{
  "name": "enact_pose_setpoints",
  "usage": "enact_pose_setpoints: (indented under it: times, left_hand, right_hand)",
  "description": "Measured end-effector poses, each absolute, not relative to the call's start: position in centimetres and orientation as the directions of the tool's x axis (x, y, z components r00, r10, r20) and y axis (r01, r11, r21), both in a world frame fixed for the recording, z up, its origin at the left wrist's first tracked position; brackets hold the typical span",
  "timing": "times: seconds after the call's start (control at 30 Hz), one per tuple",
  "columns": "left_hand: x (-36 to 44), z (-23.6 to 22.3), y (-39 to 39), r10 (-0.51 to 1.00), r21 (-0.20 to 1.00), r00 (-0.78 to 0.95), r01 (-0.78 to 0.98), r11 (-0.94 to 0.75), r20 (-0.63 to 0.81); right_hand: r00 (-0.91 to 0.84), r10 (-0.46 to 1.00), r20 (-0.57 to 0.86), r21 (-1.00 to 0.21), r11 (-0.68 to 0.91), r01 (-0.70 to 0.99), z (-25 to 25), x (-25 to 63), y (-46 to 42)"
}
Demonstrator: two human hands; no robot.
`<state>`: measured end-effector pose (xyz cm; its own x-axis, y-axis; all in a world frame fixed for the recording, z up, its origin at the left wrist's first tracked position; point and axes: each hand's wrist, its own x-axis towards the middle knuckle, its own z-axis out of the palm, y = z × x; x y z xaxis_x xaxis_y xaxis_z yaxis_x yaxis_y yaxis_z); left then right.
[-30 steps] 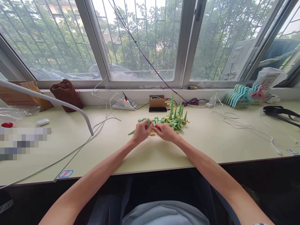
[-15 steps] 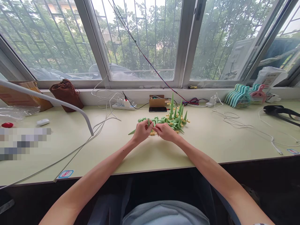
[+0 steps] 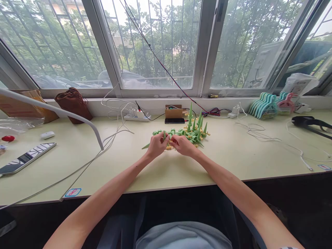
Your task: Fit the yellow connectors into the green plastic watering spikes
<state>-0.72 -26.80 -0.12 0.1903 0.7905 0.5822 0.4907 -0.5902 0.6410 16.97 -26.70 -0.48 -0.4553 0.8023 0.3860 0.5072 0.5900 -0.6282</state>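
Note:
My left hand (image 3: pixel 157 145) is closed round a green pointed plastic piece (image 3: pixel 164 135), whose tip sticks up past the thumb. Close beside it, my right hand (image 3: pixel 183 144) pinches at a small yellow plastic piece (image 3: pixel 170 141) between the two hands. Whether the yellow and green pieces are joined is hidden by the fingers. Behind and right of my hands lies a heap of green plastic pieces (image 3: pixel 193 138) with yellow connectors among them. Several green spires (image 3: pixel 190 119) stand upright there. Another green spike (image 3: pixel 146 146) lies left of my left hand.
A black phone (image 3: pixel 174 121) lies before a small cardboard box (image 3: pixel 173 113). Behind on the left is a power strip (image 3: pixel 137 117), with white cables (image 3: pixel 114 138) trailing forward. Teal hangers (image 3: pixel 263 105) and dark glasses (image 3: pixel 311 123) are at right; a brown pouch (image 3: pixel 74 105) is at left.
The fingers of my right hand have shifted slightly at the yellow piece. My left hand and the heap look the same.

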Motion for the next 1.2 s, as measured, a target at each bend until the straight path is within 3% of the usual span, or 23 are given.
enact_pose_setpoints:
  times: [1.2]
  left_hand:
    - [-0.78,-0.11,-26.87,0.796,0.660,0.264,0.450,-0.601,0.545]
  right_hand:
    - [-0.443,0.822,0.358,-0.584,0.567,0.581,-0.45,17.02,-26.61]
